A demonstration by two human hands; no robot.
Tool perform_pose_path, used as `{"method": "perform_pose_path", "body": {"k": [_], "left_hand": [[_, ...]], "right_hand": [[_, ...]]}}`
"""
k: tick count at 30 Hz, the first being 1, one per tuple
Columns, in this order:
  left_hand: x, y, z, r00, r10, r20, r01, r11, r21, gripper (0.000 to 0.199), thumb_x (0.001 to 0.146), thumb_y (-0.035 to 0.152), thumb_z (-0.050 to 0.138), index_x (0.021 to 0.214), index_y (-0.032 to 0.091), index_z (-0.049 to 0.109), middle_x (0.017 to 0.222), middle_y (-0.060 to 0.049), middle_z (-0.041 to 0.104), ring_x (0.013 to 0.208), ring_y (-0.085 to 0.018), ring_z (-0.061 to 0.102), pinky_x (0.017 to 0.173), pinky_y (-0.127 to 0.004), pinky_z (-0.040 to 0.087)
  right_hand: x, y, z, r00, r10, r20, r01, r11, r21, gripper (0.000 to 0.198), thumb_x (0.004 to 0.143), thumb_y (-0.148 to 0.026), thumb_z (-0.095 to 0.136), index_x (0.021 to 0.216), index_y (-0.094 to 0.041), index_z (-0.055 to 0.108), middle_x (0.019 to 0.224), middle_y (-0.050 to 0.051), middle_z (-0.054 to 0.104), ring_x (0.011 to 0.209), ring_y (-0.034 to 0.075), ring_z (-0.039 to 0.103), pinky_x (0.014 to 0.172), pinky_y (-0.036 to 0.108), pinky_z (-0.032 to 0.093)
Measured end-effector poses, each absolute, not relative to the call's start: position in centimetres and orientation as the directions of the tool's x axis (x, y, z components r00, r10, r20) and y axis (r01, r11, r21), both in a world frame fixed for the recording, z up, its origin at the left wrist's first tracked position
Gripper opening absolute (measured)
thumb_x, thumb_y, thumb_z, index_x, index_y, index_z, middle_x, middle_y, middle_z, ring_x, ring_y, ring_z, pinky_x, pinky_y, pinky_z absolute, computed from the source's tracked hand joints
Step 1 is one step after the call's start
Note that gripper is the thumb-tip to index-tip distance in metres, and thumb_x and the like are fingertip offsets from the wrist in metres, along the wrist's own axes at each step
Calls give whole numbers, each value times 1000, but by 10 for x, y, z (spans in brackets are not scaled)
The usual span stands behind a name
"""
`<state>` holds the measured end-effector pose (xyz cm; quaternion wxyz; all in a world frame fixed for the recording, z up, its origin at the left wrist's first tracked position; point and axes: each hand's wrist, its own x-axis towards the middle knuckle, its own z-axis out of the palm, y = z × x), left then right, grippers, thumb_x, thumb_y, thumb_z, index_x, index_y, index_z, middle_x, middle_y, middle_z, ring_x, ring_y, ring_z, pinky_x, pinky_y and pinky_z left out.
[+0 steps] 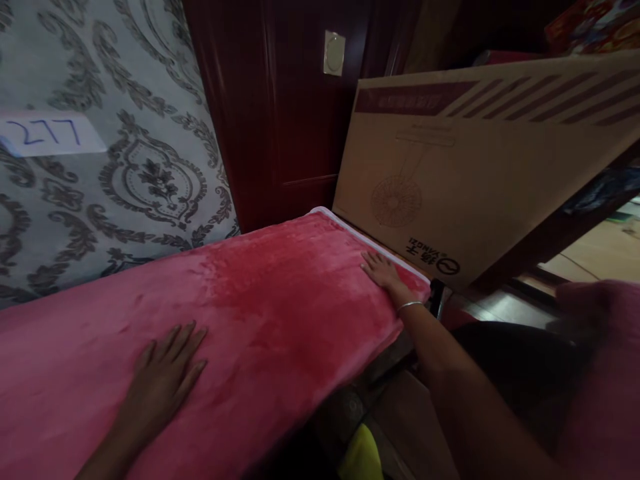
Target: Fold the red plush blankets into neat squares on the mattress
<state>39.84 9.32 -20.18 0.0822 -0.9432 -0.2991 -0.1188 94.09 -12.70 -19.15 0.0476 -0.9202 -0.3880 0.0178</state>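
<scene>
A plush pink-red cover lies spread over a long, flat surface that runs from the lower left toward the middle. My left hand rests palm down on its nearer left part, fingers spread. Close to the far right end, my right hand lies flat on the cover, just inside its white edging. A thin bangle circles my right wrist. Neither hand grips anything. Darker and lighter patches show in the pile. What is under the cover is hidden.
A large cardboard box printed with a fan stands just past the cover's far end. Behind are a dark red door and a patterned wall bearing a paper marked 277. Something yellow-green is low by the tiled floor.
</scene>
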Motion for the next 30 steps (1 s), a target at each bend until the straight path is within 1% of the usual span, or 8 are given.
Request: {"method": "perform_pose_path", "body": {"k": [8,12,14,16,19,23,26,30], "left_hand": [[400,91,-196,794,553,252,586,-806,-79,61,97,48,35,144,21,62,155,-13,53,145,-37,47,117,-60,35],[403,87,-192,782,575,241,606,-792,-75,61,97,46,34,145,19,61,155,-15,52,146,-38,45,117,-60,33],[404,85,-191,779,576,248,607,-792,-67,61,98,45,34,145,18,60,156,-16,52,146,-38,45,118,-61,33],[404,84,-191,780,571,257,602,-796,-59,61,98,45,33,146,18,60,156,-16,52,146,-38,45,118,-61,32],[405,83,-189,783,565,261,596,-801,-52,62,97,44,32,147,17,58,155,-17,53,147,-38,44,116,-62,34],[405,81,-181,784,562,263,587,-809,-23,62,96,41,32,146,14,58,150,-17,58,146,-37,45,117,-60,35],[403,70,-179,803,538,257,559,-829,-14,61,96,40,32,144,15,60,150,-15,58,145,-34,47,119,-58,34],[391,40,-195,870,457,188,465,-885,-3,62,95,48,38,145,21,61,155,-12,52,145,-35,47,118,-59,38]], "right_hand": [[959,-142,-192,773,634,18,631,-765,-127,59,107,-44,24,163,-28,33,171,9,25,157,31,24,122,60,26],[932,-138,-180,834,550,42,550,-823,-143,58,108,-44,27,160,-21,39,169,18,27,155,37,25,117,68,28],[901,-135,-175,817,571,82,575,-798,-180,57,108,-42,29,158,-18,41,168,19,29,155,36,25,118,63,30],[857,-132,-174,693,712,112,716,-663,-217,55,108,-39,32,159,-19,40,167,16,33,156,31,26,122,55,28],[777,-129,-181,360,927,110,911,-323,-255,59,106,-46,41,162,-27,35,170,11,29,157,29,25,124,55,25],[700,-133,-194,87,992,95,956,-56,-288,61,104,-59,44,161,-39,34,171,3,25,158,28,21,125,57,21],[705,-139,-195,151,985,82,957,-124,-263,60,105,-60,41,160,-36,38,169,4,31,157,27,24,125,57,21],[778,-161,-190,503,858,105,858,-481,-179,56,107,-52,37,157,-28,45,166,10,37,154,30,31,122,59,24]]}}
